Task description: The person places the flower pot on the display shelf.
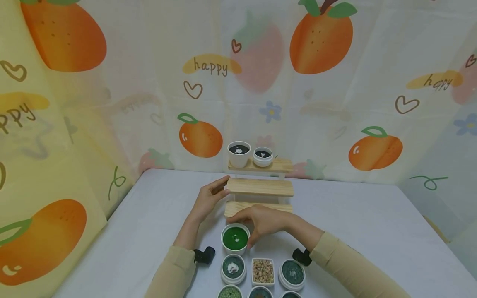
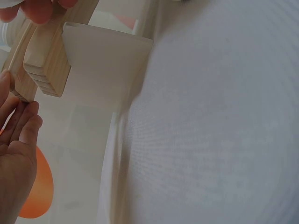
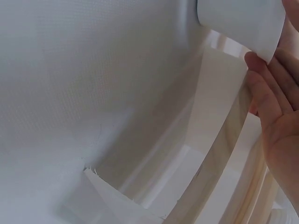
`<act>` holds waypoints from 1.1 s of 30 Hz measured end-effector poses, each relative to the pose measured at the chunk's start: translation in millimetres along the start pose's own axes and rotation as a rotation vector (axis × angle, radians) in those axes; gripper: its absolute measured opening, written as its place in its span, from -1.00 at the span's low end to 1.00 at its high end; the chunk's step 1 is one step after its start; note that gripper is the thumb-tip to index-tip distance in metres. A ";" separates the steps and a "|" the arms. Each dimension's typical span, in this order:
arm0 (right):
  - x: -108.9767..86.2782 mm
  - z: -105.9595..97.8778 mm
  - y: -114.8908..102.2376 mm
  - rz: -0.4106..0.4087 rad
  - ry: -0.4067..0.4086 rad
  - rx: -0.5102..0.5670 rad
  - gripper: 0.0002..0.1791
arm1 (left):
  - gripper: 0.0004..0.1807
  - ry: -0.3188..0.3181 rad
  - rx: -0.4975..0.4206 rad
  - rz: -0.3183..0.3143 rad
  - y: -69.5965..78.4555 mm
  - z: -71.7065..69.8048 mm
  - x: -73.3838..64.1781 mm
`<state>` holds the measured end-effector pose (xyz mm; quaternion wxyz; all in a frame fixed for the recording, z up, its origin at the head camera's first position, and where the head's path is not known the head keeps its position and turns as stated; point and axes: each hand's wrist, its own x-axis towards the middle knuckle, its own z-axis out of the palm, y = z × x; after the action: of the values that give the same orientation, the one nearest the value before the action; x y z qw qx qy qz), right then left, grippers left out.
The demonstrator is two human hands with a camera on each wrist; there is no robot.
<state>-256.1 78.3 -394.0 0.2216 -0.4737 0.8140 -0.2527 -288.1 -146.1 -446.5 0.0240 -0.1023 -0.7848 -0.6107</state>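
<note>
My right hand (image 1: 266, 221) holds a white cup (image 1: 223, 244) of green contents by its rim, in front of the lowest step of a three-tier wooden shelf (image 1: 261, 187). In the right wrist view, fingertips touch the rim of the cup (image 3: 238, 23); whether its base meets the cloth I cannot tell. At the shelf's left side, my left hand (image 1: 208, 200) pinches the end of the middle board (image 2: 21, 81) between thumb and fingers. On the top board stand a larger white cup (image 1: 238, 159) and a smaller white cup (image 1: 263, 161), both with dark contents.
Near me stand a cup of dark green contents with white bits (image 1: 232, 268), a square dish of chopped brown pieces (image 1: 263, 271) and another dark green cup (image 1: 292, 274). More cups, including a light green one (image 1: 229, 292), are cut off below. A fruit-printed curtain (image 1: 156, 136) hangs behind.
</note>
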 end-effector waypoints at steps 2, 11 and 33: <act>0.1 0.2 -0.2 -0.002 -0.001 -0.019 -0.12 | -0.44 -0.001 0.003 0.003 1.0 -0.1 -0.4; 0.0 0.6 -1.0 -0.004 -0.003 -0.020 -0.14 | -0.43 0.002 0.004 -0.007 2.0 -0.2 -1.1; -3.0 -3.1 -3.4 0.008 0.013 0.029 -0.15 | -0.44 -0.010 -0.046 0.033 3.5 -0.6 -0.9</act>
<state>-254.3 80.2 -389.1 0.2242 -0.4657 0.8134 -0.2668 -286.6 -146.0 -443.1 0.0279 -0.1188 -0.7689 -0.6277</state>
